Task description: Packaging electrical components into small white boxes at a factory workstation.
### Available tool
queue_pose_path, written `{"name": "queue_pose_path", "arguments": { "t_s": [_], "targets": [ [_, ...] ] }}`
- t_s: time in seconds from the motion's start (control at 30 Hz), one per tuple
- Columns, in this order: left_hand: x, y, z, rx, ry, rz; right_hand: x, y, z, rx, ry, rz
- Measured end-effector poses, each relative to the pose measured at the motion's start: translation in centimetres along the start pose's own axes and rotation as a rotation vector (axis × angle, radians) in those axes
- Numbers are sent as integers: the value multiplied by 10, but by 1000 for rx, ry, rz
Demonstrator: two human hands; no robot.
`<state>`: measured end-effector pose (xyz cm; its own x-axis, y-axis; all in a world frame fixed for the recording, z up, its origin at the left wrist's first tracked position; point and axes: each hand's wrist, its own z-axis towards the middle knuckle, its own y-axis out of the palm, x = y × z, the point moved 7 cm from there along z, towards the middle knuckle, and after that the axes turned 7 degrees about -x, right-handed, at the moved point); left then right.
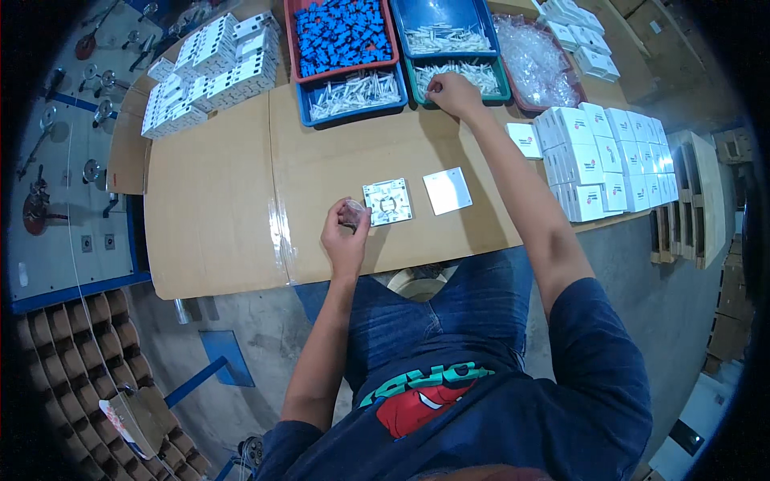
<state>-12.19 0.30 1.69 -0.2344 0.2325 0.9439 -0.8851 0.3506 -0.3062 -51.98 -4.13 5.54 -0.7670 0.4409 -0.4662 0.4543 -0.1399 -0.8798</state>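
My left hand (346,240) is curled around a small clear plastic piece (351,215), perhaps a bag; its exact kind is hard to tell. Touching or just beside that hand lies a square white plate with a patterned inner face (387,202). To its right rests a plain white square plate (447,191). My right hand (455,94) reaches over the near rim of a green tray (504,94) filled with slim white pieces (473,74). Its fingers are pinched together, and whatever is between them cannot be made out.
Another blue tray of white pieces (353,96), a red tray of blue parts (341,34) and a bin of clear plastic bags (537,68) line the far side. Stacked white boxes (581,160) stand at right, more white units (212,72) at far left. Cardboard (212,208) covers the table.
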Motion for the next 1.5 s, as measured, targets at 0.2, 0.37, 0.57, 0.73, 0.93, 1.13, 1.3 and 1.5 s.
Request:
{"name": "queue_pose_path", "arguments": {
  "t_s": [0.2,0.37,0.57,0.73,0.93,1.13,1.3,1.5],
  "targets": [
    [0,-1,1,0,-11,30,1,12,10,19,133,-67],
    [3,2,0,-20,7,44,10,12,8,78,96,43],
    [-3,1,-4,0,-27,57,12,8,-3,127,47,122],
    [-1,1,0,26,42,106,-13,0,-38,102,-153,241],
    [13,-9,4,65,116,162,-80,37,-114,-82,-254,520],
    [20,-7,0,59,139,155,-123,79,-169,-307,-169,715],
    [17,-7,-1,42,141,153,-149,80,-180,-244,-252,563],
    [19,-7,-1,60,180,169,-159,88,-182,-344,-326,475]
  ]
}}
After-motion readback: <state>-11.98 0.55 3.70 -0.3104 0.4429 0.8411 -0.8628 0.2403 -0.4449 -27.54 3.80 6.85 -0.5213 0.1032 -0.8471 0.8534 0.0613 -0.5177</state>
